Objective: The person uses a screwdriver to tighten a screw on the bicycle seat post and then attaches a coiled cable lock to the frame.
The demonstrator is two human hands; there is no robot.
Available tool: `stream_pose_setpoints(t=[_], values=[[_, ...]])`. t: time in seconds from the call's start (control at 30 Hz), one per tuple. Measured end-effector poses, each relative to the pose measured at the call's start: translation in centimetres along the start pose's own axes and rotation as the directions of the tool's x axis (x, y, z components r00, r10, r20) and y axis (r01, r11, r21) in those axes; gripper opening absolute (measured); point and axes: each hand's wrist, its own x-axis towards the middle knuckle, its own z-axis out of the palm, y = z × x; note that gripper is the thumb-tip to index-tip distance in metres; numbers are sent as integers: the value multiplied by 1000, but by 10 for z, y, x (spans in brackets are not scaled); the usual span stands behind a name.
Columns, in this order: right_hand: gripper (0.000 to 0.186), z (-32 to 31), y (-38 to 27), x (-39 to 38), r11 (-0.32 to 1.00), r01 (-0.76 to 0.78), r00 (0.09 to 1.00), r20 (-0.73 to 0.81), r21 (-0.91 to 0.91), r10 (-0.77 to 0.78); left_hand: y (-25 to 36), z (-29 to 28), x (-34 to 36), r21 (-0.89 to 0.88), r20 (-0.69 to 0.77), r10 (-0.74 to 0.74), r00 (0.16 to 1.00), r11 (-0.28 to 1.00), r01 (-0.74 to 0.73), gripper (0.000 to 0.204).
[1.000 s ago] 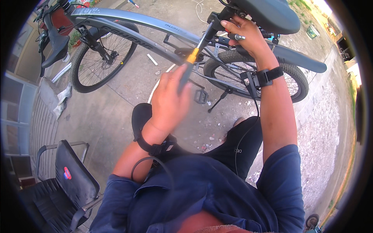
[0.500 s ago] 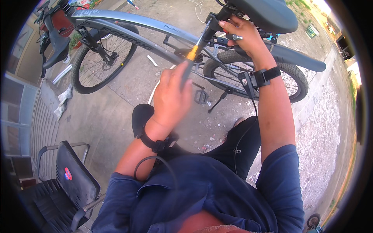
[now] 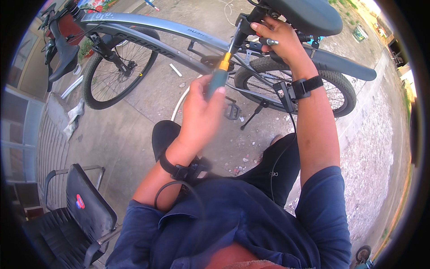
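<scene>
The screwdriver [image 3: 219, 74] slanted up from the left hand, its tip at the clamp [image 3: 242, 20] on the black tube under the saddle [image 3: 309, 18]. Whether the tip was seated in a fastener was too small to tell.

The left hand [image 3: 199, 107] grasped the teal handle low down, thumb along its side and fingers curled around it. Over the past second, more of the handle had come into sight above the fingers and the grip looked a little lower, while the tip stayed at the clamp. That suggested a turn or a change of grip, with the driver kept in place for more turning.

The right hand [image 3: 286, 42] had barely moved. Its fingers reached around behind the tube, probably steadying it, and a small metal-ended tool [image 3: 271, 42] stuck out between them.

Farther out, the bike frame [image 3: 148, 49] ran off to the left, toward the front wheel [image 3: 126, 68]. The rear wheel [image 3: 347, 94] stood partly behind the right forearm, and the kickstand [image 3: 252, 116] was down. A white rod [image 3: 175, 69] lay beyond the frame, and a black chair [image 3: 87, 197] stood at lower left.
</scene>
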Motion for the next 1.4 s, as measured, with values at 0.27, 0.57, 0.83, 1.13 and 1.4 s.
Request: stream_pose_setpoints(t=[0.27,0.57,0.83,1.13,1.4], values=[[42,-2,2,2,999,-27,999,17,-34,27,40,-15,11,-699,413,-432,802,414,583,29],[50,-3,-4,-1,1000,9,1000,27,13,-9,42,-14,16,-718,439,-551,710,260,646,29],[50,-3,-2,1,999,32,999,30,-32,-31,21,-13,18,-726,414,-519,748,308,615,26],[51,-3,-6,-1,998,34,999,24,-48,-33,17,-12,19,-715,428,-489,760,331,615,28],[50,-4,-11,-4,1000,16,999,43,-22,-15,16,-16,23,-708,500,-469,728,262,656,29]])
